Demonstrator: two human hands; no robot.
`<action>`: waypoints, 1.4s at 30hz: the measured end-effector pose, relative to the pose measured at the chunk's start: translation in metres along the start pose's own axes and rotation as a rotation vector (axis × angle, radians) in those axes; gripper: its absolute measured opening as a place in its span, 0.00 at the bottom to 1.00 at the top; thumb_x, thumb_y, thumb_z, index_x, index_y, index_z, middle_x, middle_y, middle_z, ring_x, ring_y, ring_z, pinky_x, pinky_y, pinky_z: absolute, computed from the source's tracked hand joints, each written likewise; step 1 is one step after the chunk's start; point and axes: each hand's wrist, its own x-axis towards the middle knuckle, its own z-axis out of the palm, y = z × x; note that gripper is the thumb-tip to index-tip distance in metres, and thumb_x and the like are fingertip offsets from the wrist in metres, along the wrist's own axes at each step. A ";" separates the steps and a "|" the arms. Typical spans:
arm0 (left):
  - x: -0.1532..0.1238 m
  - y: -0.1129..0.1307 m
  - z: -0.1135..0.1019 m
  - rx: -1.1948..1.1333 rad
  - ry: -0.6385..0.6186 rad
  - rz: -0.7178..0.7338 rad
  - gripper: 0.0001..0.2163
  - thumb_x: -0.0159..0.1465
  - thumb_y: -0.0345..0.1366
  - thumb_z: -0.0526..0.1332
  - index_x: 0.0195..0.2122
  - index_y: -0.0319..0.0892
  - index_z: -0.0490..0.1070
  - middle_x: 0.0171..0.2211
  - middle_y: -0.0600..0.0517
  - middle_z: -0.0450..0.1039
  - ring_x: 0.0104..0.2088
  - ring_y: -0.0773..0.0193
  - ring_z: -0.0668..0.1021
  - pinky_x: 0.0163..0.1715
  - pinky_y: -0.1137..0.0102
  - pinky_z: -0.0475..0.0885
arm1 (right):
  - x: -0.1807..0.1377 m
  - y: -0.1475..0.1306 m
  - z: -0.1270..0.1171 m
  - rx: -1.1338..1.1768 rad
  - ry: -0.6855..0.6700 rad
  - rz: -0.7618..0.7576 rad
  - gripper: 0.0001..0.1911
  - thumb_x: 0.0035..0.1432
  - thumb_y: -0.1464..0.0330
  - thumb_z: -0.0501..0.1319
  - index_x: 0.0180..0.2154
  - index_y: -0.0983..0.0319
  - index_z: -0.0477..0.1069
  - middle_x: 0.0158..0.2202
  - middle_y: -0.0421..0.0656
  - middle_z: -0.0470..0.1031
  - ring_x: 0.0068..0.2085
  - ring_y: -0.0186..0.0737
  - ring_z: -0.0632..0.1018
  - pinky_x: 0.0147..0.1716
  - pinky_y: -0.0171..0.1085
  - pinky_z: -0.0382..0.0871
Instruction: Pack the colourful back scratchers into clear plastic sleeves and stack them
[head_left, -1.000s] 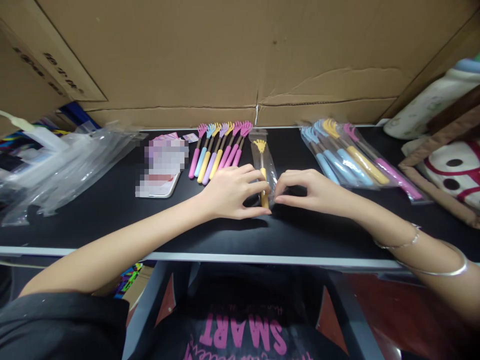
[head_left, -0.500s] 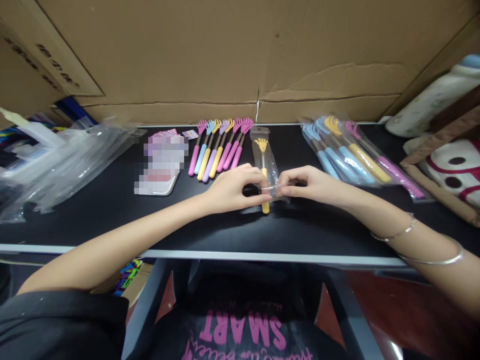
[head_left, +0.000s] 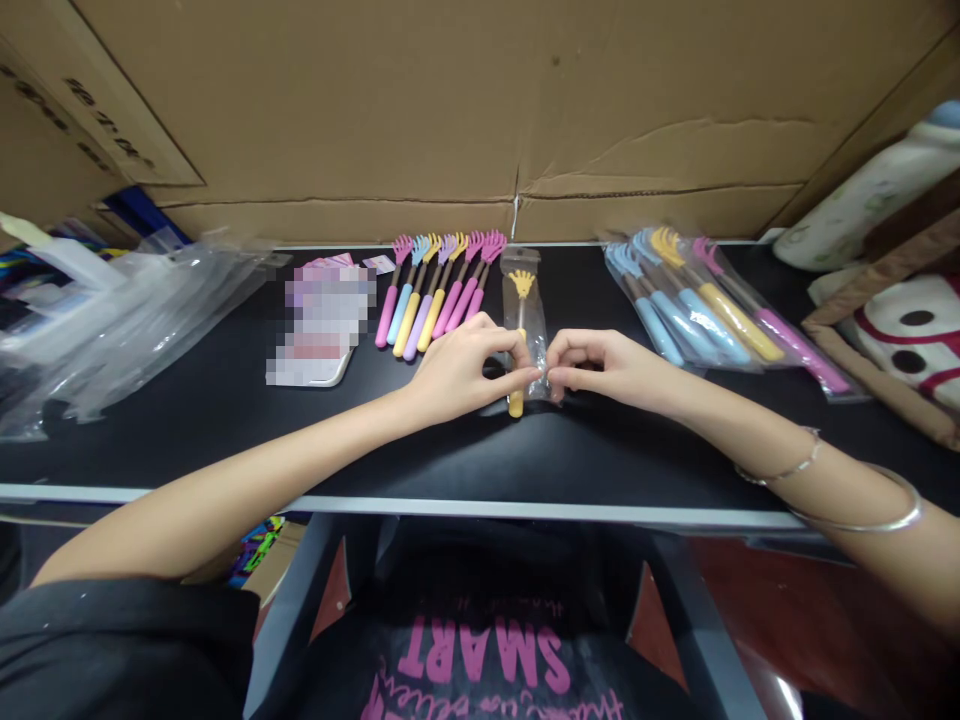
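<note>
Yellow scratcher (head_left: 523,287), one: lay part-sleeved in clear bag (head_left: 534,340); left hand (head_left: 469,365) and right hand (head_left: 604,360), each grip pinched on film, apparently steadied its near end.

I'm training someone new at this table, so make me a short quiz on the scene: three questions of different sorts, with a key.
1. Which colour is the back scratcher at the left hand: (a) pink, (b) yellow, (c) blue?
2. True or false: the loose back scratchers lie to the left of the group of bagged back scratchers.
3. What is the right hand touching?

Key: 1. b. 2. True. 3. The clear bag around the back scratcher.
</note>
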 end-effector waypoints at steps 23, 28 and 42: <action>-0.002 -0.006 0.009 0.030 -0.038 -0.023 0.07 0.67 0.36 0.60 0.45 0.44 0.64 0.30 0.58 0.72 0.31 0.67 0.74 0.31 0.74 0.62 | 0.003 0.012 0.009 -0.427 0.249 -0.129 0.11 0.58 0.60 0.62 0.38 0.58 0.63 0.22 0.35 0.70 0.24 0.35 0.70 0.27 0.34 0.58; -0.001 -0.006 0.009 0.119 -0.036 0.008 0.05 0.69 0.36 0.56 0.45 0.45 0.67 0.30 0.56 0.72 0.32 0.66 0.72 0.30 0.73 0.60 | 0.003 0.012 0.010 -0.508 0.258 -0.152 0.07 0.60 0.63 0.60 0.38 0.58 0.65 0.25 0.37 0.72 0.27 0.37 0.71 0.29 0.35 0.59; -0.003 -0.005 0.001 0.332 -0.014 0.016 0.11 0.68 0.47 0.58 0.41 0.49 0.76 0.32 0.54 0.73 0.38 0.63 0.72 0.32 0.71 0.58 | 0.001 0.015 0.003 -0.731 0.216 -0.286 0.06 0.62 0.65 0.58 0.36 0.59 0.72 0.31 0.43 0.73 0.37 0.42 0.72 0.34 0.37 0.63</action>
